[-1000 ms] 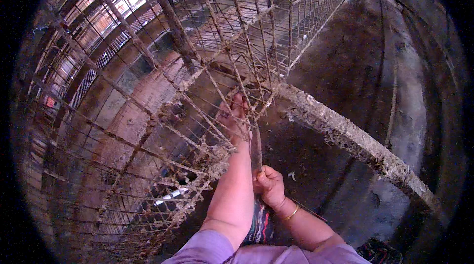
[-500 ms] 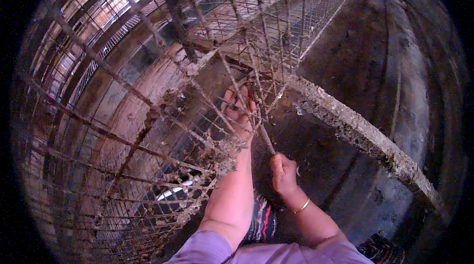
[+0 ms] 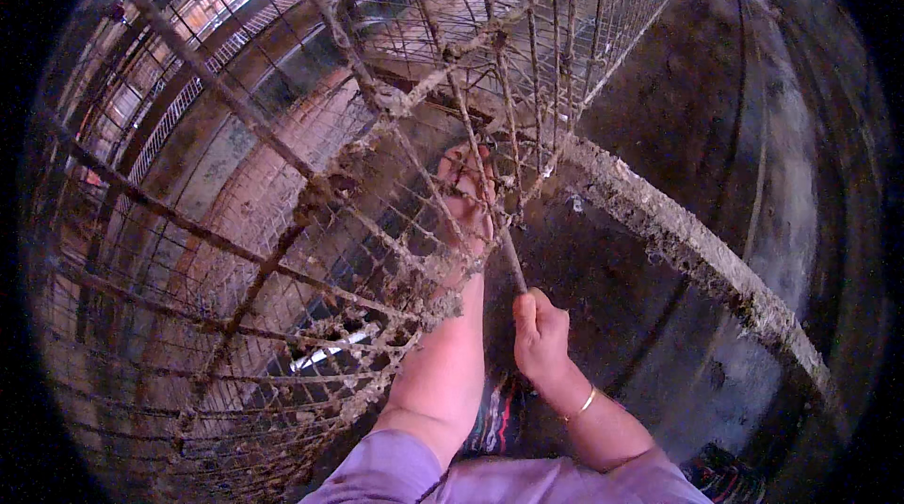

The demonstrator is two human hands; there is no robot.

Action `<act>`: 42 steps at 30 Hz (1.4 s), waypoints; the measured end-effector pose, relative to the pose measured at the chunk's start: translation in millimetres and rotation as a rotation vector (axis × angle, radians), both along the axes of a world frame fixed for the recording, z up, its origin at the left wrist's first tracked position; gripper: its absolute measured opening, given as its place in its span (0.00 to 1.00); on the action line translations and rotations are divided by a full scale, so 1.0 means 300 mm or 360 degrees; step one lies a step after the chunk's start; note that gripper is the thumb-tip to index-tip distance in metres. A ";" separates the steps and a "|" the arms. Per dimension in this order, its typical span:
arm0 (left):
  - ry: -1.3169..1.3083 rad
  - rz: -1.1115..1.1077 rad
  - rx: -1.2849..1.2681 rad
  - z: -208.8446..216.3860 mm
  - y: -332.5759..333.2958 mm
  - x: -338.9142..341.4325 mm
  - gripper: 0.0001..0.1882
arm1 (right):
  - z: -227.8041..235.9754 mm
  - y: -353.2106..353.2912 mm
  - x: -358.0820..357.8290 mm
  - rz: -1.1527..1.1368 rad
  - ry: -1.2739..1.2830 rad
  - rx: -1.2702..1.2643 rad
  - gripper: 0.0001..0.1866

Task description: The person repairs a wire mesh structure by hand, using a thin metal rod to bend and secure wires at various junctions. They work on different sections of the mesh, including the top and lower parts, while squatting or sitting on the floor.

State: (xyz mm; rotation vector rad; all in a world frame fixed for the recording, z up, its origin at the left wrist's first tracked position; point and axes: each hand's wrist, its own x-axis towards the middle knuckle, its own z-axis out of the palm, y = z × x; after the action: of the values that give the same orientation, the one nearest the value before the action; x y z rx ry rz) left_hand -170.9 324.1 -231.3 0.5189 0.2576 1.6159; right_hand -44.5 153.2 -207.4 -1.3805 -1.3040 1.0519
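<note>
My right hand, with a gold-coloured bangle on its wrist, is closed round the lower end of a thin rod. That rod runs up and slightly left toward the wire cage, whose bars are crusted with dried dirt. Behind some of the wires is my left hand, reaching up beneath the cage's corner. Its fingers are curled near the upper part of the rod. What they close on is hidden by wires and clumps of grime.
A dirt-caked beam slants down to the right from the cage's corner. Rusty mesh fills the left side, close to my left forearm. A white tube-like piece shows through the mesh. Dark ground lies to the right.
The cage wires sit a little farther right in view. My left hand is slightly higher, and my right hand has turned slightly, still on the rod.
</note>
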 end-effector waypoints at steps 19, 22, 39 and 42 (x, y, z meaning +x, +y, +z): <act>0.0053 -0.0157 -0.0238 -0.020 -0.076 -0.011 0.15 | -0.277 0.175 0.030 0.0265 0.0655 -0.0024 0.25; 0.0005 -0.0210 -0.0254 -0.035 -0.081 -0.027 0.15 | -0.149 0.125 0.071 0.0162 0.0389 0.0049 0.24; -0.0335 -0.0329 0.0033 -0.066 0.027 0.021 0.13 | -0.144 0.138 0.054 0.0080 0.0045 0.0265 0.22; -0.0137 -0.0105 0.0006 0.023 -0.031 0.063 0.13 | -0.184 0.167 0.060 0.0205 0.0131 0.0238 0.23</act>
State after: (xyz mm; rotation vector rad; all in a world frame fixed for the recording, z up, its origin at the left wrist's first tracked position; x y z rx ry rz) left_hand -151.8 314.7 -224.2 0.4551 0.1710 1.5704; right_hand -26.6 203.3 -262.8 -1.1428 -1.3961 1.0632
